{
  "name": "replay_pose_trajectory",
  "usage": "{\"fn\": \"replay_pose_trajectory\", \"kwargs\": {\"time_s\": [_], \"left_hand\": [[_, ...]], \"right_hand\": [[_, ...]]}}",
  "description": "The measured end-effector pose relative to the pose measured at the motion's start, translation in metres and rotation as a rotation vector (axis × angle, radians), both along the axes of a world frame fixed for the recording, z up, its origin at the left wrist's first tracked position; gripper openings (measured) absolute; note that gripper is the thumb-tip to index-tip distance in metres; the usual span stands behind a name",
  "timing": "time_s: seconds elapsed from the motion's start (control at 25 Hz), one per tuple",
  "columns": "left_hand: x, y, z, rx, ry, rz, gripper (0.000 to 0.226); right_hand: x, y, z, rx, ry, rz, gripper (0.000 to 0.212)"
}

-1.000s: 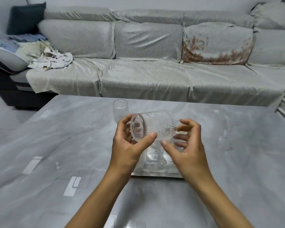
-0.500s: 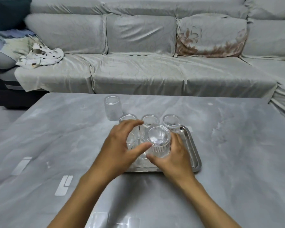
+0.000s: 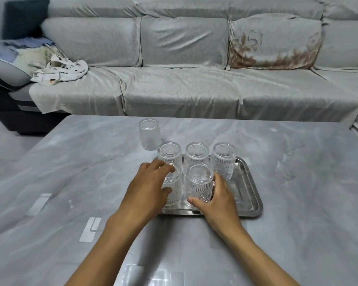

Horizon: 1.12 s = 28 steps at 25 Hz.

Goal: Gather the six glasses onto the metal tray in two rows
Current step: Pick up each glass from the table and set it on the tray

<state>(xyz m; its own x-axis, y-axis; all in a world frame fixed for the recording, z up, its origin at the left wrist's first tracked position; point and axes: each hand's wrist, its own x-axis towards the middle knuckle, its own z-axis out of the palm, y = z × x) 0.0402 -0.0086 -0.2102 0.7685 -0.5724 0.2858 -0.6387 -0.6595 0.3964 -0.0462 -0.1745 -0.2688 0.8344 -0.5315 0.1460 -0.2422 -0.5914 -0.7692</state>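
Note:
A metal tray (image 3: pixel 248 195) lies on the grey table. Three ribbed clear glasses stand in its far row: left (image 3: pixel 169 152), middle (image 3: pixel 196 154), right (image 3: pixel 224 159). In the near row, my right hand (image 3: pixel 217 200) wraps the base of the middle glass (image 3: pixel 200 182), which stands upright on the tray. My left hand (image 3: pixel 148 186) rests over the near-left glass (image 3: pixel 174 188), fingers spread against it. A sixth glass (image 3: pixel 149 134) stands off the tray on the table, beyond its far left corner.
The near-right part of the tray is bare. A grey covered sofa (image 3: pixel 194 79) runs along the far edge of the table (image 3: pixel 298 182), with crumpled cloth (image 3: pixel 60 72) at its left end.
A second ago both hands held one glass sideways in the air above the tray. It has since been turned upright and set down in the near row, middle spot.

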Motion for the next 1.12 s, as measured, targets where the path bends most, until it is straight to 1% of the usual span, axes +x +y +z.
{"fn": "replay_pose_trajectory", "kwargs": {"time_s": [0.12,0.28,0.4,0.44,0.52,0.56,0.6,0.64,0.68,0.72,0.76,0.8,0.84,0.88,0.92,0.96,1.0,1.08,1.12], "left_hand": [[0.002,-0.001,-0.004,-0.042,-0.022,0.000,0.046],[0.001,-0.003,-0.003,-0.051,-0.021,-0.012,0.043],[0.001,0.001,0.003,-0.082,0.028,-0.033,0.043],[0.003,0.004,0.006,-0.139,0.066,-0.024,0.042],[0.014,0.010,0.012,-0.341,0.145,0.061,0.038],[0.023,0.012,0.015,-0.452,0.177,0.138,0.035],[0.035,0.014,0.015,-0.522,0.194,0.220,0.033],[0.047,0.014,0.013,-0.541,0.199,0.295,0.033],[0.062,0.011,0.011,-0.494,0.178,0.340,0.036],[0.077,0.007,0.010,-0.403,0.148,0.355,0.040],[0.091,0.001,0.008,-0.262,0.100,0.346,0.045],[0.107,-0.008,0.007,-0.070,0.017,0.310,0.050],[0.123,-0.016,0.008,0.122,-0.077,0.261,0.056],[0.138,-0.023,0.011,0.257,-0.143,0.213,0.062],[0.154,-0.031,0.015,0.323,-0.145,0.183,0.068],[0.170,-0.039,0.018,0.335,-0.079,0.178,0.074],[0.184,-0.047,0.021,0.308,0.019,0.192,0.078],[0.202,-0.058,0.017,0.266,0.160,0.211,0.078],[0.208,-0.060,0.011,0.251,0.182,0.224,0.075]], "right_hand": [[-0.002,-0.001,0.000,-0.043,0.015,-0.003,0.096],[-0.002,-0.003,0.001,-0.056,0.038,0.025,0.097],[-0.004,-0.001,0.008,-0.029,0.034,0.028,0.101],[-0.005,0.000,0.015,-0.011,-0.004,0.003,0.101],[-0.006,-0.001,0.032,-0.052,-0.134,-0.032,0.097],[-0.007,-0.002,0.041,-0.118,-0.185,-0.017,0.093],[-0.007,-0.001,0.048,-0.190,-0.208,0.027,0.088],[-0.007,0.001,0.052,-0.261,-0.198,0.086,0.085],[-0.007,0.004,0.052,-0.326,-0.164,0.139,0.081],[-0.006,0.008,0.050,-0.382,-0.125,0.177,0.078],[-0.007,0.012,0.047,-0.427,-0.091,0.202,0.073],[-0.007,0.013,0.043,-0.453,-0.078,0.217,0.066],[-0.009,0.015,0.041,-0.477,-0.081,0.230,0.060],[-0.009,0.017,0.040,-0.502,-0.090,0.243,0.054],[-0.009,0.017,0.040,-0.523,-0.100,0.250,0.050],[-0.008,0.017,0.038,-0.538,-0.107,0.251,0.047],[-0.007,0.018,0.037,-0.546,-0.113,0.250,0.045],[-0.006,0.018,0.034,-0.545,-0.132,0.250,0.043],[-0.007,0.018,0.034,-0.537,-0.143,0.255,0.042]]}}
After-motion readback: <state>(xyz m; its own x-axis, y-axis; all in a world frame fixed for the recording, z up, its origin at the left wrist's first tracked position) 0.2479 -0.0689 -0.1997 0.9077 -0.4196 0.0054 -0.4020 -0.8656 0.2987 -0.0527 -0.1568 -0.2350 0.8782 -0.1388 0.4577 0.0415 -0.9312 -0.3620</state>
